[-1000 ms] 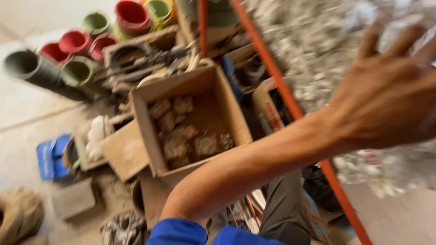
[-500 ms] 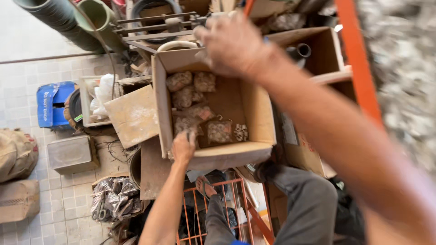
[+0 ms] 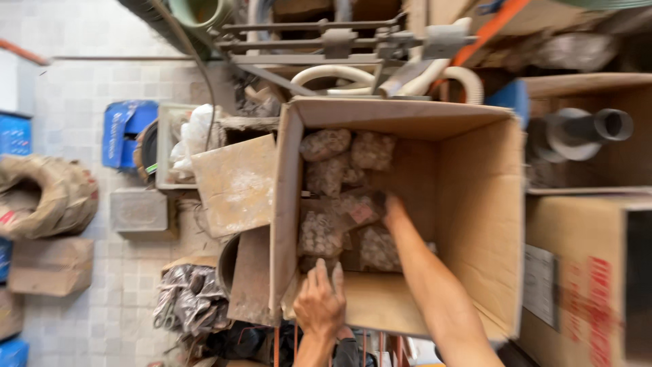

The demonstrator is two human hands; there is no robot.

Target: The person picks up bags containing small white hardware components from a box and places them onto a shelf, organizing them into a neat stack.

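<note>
The left hand point(image 3: 319, 304) is resting flat, fingers together and extended, on the near edge of the large open brown cardboard box point(image 3: 475, 224), gripping nothing. The right hand point(image 3: 388, 207) is reaching deep inside that box, its fingers buried among the clear plastic bags of small pale parts point(image 3: 326, 178); whether they are closing on a bag cannot be told. The bags are lying piled along the box's left inner wall. Just left of the box, a dusty brown cardboard sheet point(image 3: 234, 183) is leaning. Farther left, a blue plastic crate point(image 3: 122, 129) is standing on the pale tiled floor point(image 3: 88, 81). Grey plastic pipe fittings point(image 3: 577, 132) are lying in a neighbouring box to the right.
</note>
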